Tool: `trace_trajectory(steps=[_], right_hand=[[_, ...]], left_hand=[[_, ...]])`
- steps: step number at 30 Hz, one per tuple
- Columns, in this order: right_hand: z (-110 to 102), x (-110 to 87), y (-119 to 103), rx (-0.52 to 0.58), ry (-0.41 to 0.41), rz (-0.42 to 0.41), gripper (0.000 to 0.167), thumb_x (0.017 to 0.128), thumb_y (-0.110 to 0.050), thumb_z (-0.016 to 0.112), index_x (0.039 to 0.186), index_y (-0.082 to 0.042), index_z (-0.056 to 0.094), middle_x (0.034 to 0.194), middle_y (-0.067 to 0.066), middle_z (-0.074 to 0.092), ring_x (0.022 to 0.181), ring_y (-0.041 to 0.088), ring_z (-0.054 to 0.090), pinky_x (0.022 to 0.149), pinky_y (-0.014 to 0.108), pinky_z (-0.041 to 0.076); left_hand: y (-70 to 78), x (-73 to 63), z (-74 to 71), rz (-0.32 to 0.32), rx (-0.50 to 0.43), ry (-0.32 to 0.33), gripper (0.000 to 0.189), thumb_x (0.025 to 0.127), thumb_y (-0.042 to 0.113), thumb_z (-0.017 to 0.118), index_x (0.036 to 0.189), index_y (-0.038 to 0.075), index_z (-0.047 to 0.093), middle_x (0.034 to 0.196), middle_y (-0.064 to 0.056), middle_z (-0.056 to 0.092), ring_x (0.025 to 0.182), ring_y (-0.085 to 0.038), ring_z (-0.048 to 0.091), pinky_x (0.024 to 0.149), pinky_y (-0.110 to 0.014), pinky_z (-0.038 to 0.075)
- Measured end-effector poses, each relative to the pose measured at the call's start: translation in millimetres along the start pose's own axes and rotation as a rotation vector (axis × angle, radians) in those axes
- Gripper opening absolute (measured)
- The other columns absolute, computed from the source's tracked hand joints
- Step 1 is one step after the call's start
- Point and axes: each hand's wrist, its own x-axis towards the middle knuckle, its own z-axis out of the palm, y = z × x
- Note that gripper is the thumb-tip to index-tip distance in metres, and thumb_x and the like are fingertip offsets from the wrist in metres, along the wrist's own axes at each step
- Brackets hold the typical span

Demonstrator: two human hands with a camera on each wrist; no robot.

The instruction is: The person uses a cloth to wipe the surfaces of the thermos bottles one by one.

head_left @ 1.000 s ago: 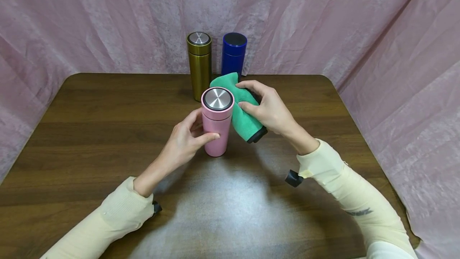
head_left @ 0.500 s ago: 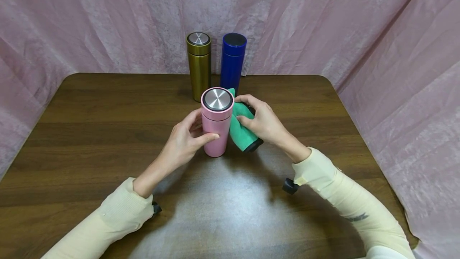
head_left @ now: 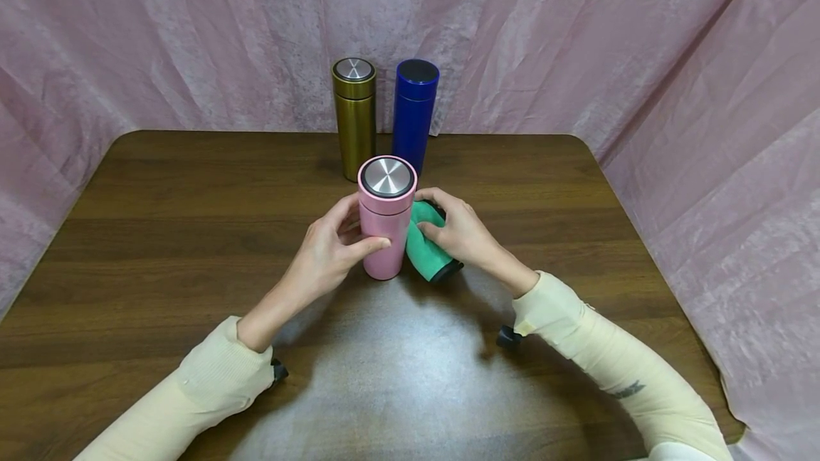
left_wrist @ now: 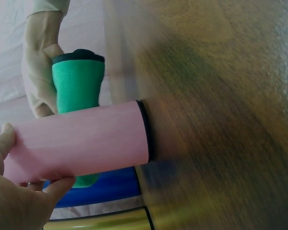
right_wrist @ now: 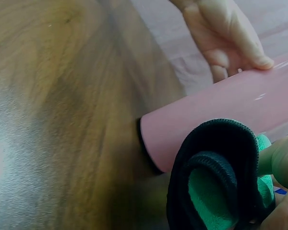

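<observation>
A pink thermos bottle (head_left: 384, 237) with a round silver-topped lid stands upright on the table. My left hand (head_left: 325, 251) grips it from the left, thumb across the front and fingers round the back. On its other side my right hand (head_left: 463, 226) holds a folded green cloth (head_left: 428, 251) with black edging against the bottle's side. The left wrist view shows the cloth (left_wrist: 79, 84) just behind the pink bottle (left_wrist: 86, 141). In the right wrist view the rolled black edge of the cloth (right_wrist: 213, 177) hides part of the bottle (right_wrist: 201, 115).
Behind the pink bottle stand a gold thermos bottle (head_left: 355, 119) and a blue one (head_left: 413, 112), side by side near the far edge of the brown wooden table (head_left: 192, 233). Pink curtains (head_left: 256, 34) hang behind the table and to its right.
My right hand has slid the green cloth down along the pink bottle, toward me and slightly left, uncovering more of the blue bottle. The left hand and the pink bottle have stayed in place.
</observation>
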Motion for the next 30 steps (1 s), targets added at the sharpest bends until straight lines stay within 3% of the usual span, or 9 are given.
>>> trace_trajectory(steps=[10,15,22,30], right_hand=[[20.6,0.9,22.1,-0.053,-0.08,0.073,0.043,0.092,-0.002,0.073,0.134,-0.007,0.063,0.126,0.012,0.067,0.109,0.027,0.06,0.095,0.045,0.049],[20.9,3.0,23.3,-0.066,-0.095,0.086,0.043,0.093,-0.003,0.073,0.134,-0.007,0.064,0.128,0.012,0.067,0.112,0.028,0.06,0.098,0.046,0.049],[-1.4,3.2,-1.2,-0.024,-0.065,0.029,0.04,0.093,-0.003,0.074,0.133,-0.006,0.065,0.13,0.011,0.068,0.119,0.027,0.06,0.105,0.047,0.047],[-34.7,-1.7,-40.4,-0.003,0.035,-0.062,0.039,0.093,-0.003,0.075,0.131,-0.01,0.068,0.122,0.007,0.07,0.101,0.023,0.06,0.088,0.039,0.049]], left_hand=[[-0.4,-0.2,-0.1,0.0,-0.006,-0.002,0.07,0.086,0.003,0.084,0.147,0.002,0.051,0.137,-0.019,0.063,0.126,-0.029,0.061,0.104,-0.041,0.053],[-0.8,-0.2,0.1,0.008,-0.003,0.0,0.069,0.085,0.003,0.084,0.146,0.001,0.051,0.135,-0.02,0.064,0.125,-0.029,0.062,0.103,-0.04,0.054],[-1.7,0.4,0.6,0.018,-0.007,-0.001,0.068,0.085,0.002,0.084,0.145,0.001,0.052,0.133,-0.02,0.065,0.124,-0.03,0.063,0.102,-0.038,0.054],[-2.2,0.6,-0.1,0.014,-0.019,0.003,0.069,0.085,0.002,0.085,0.146,0.002,0.052,0.133,-0.02,0.065,0.124,-0.029,0.062,0.103,-0.038,0.054]])
